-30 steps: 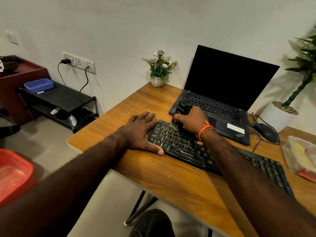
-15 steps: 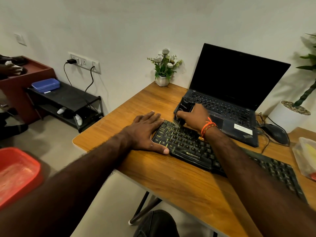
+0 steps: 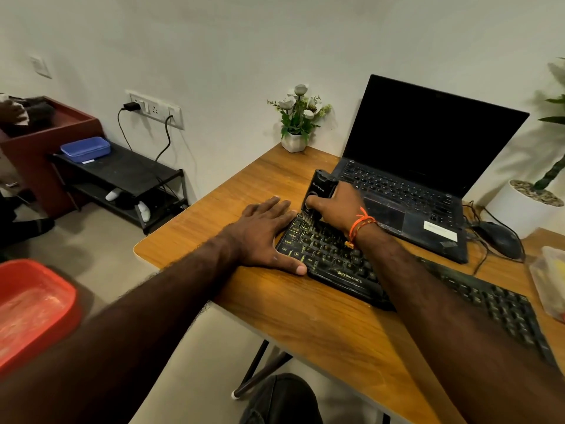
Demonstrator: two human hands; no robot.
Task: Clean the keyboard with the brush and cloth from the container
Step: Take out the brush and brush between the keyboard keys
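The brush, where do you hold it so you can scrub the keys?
Hold the brush by its chunky black body, coming from the right side, as the right hand does. It stands nearly upright with bristles down on the keyboard, so the body is the only free part.

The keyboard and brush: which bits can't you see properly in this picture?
Head view:
- keyboard: middle keys hidden under the right forearm; far right end blurred.
- brush: bristles mostly hidden behind the right hand.
- container: cut off by the right edge, contents blurred; no cloth can be made out.
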